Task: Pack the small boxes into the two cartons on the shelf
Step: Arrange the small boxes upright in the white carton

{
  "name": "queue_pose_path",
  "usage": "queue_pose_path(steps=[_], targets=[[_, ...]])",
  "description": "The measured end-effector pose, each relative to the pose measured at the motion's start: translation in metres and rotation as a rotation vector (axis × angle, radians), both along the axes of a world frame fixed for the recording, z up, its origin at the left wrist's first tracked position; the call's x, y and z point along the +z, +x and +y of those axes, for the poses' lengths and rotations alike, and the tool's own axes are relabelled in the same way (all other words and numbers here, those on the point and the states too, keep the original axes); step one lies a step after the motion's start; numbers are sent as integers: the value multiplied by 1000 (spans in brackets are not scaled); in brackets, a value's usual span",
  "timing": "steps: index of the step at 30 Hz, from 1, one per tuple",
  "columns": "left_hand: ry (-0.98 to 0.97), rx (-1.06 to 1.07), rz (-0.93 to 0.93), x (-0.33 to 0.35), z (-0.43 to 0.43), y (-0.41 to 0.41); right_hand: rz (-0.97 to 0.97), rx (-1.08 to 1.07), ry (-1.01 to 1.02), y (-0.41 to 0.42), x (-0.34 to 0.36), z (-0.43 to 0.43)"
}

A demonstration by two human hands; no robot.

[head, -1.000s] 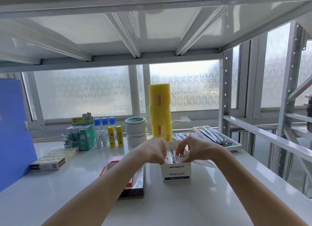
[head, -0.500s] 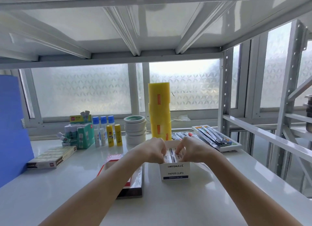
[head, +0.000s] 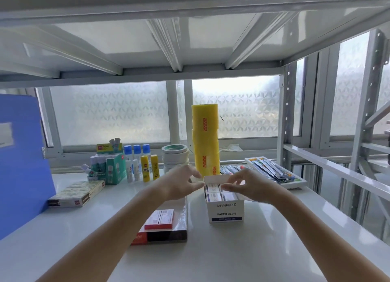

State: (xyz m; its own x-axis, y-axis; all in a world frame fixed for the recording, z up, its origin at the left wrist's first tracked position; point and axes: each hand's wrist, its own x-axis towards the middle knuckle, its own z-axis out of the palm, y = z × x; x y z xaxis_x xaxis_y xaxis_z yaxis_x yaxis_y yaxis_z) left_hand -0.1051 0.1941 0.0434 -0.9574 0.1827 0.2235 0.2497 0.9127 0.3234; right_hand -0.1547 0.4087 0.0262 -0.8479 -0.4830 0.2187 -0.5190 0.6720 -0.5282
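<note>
A white carton marked PAPER CLIPS (head: 226, 213) stands open on the white shelf (head: 221, 258), with small boxes (head: 214, 194) packed side by side inside it. My left hand (head: 181, 183) hovers at the carton's left rim, fingers apart and empty. My right hand (head: 245, 185) is over the carton's top right, fingertips touching the small boxes or the rear flap; I cannot tell which. Left of the carton lies a flat red and black carton (head: 162, 232) with small red-edged boxes (head: 160, 218) showing on it, partly hidden by my left forearm.
Behind the carton stands a tall yellow tape stack (head: 205, 140), white tape rolls (head: 174, 157) and glue bottles (head: 145, 165). A tray of pens (head: 274, 173) lies at the back right. A blue folder (head: 21, 161) and a flat box (head: 77, 194) occupy the left.
Both hands have lifted off the carton's contents and spread apart, the left moving left, so the small boxes inside show.
</note>
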Motion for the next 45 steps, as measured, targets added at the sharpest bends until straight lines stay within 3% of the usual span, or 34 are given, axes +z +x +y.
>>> queue_pose_path(steps=[5, 10, 18, 23, 25, 29, 45], targets=[[-65, -90, 6, -13, -44, 68, 80, 6, 108, 28, -16, -2], [-49, -98, 17, -47, -70, 101, 171, -91, -10, 44, -31, -14], [17, -16, 299, -77, -64, 109, 335, -66, -61, 81, -49, -28], [-23, 44, 344, -81, -53, 109, 612, -73, 72, 99, -57, -37], [-5, 36, 351, -83, -50, 108, 555, -63, 2, 103, -63, -43], [211, -33, 298, -85, -52, 102, 412, -42, -210, 100, -63, -46], [259, -122, 226, -81, -74, 81, 287, 114, -155, 76, -46, -41]])
